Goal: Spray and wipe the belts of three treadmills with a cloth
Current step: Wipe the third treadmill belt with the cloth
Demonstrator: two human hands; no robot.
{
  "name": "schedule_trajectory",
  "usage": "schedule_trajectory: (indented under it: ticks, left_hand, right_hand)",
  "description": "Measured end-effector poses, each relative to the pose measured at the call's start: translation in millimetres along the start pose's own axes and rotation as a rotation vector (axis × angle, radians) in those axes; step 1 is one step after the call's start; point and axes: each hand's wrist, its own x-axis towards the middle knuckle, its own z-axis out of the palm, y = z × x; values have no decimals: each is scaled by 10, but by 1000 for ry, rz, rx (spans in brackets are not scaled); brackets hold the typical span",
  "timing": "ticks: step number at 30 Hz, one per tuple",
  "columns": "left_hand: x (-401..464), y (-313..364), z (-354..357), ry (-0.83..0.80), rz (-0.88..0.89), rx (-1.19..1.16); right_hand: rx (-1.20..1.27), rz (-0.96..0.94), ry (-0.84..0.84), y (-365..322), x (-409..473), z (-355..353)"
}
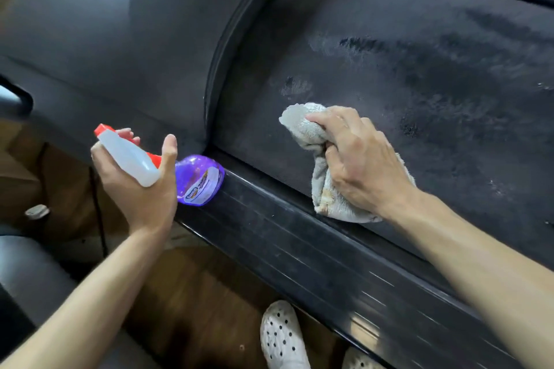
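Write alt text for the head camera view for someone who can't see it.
A person's right hand presses a bunched grey cloth onto a dark treadmill belt streaked with wet spray. The left hand holds a purple spray bottle beside the treadmill's side rail.

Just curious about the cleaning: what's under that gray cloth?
The cloth, gripped by the right hand, lies on the treadmill belt, with its lower end over the side rail. The belt beneath it is covered, so I cannot tell whether it is wet.
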Motion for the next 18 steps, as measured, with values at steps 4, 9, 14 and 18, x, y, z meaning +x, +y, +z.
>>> schedule_trajectory:
  ticks: [4, 9, 14, 18]
  left_hand:
    - [-78, -46, -136, -53, -14, -9]
    - [-111, 57, -285, -96, 72, -83]
    - [311, 285, -294, -126, 231, -65]
    - [616, 545, -332, -224, 287, -18]
  right_hand:
    - [-34, -8, 7, 40, 31, -88]
    - [-63, -32, 26, 83, 133, -156]
    - [-104, -62, 63, 173, 447, -77]
    - [-104, -73, 91, 181, 637, 26]
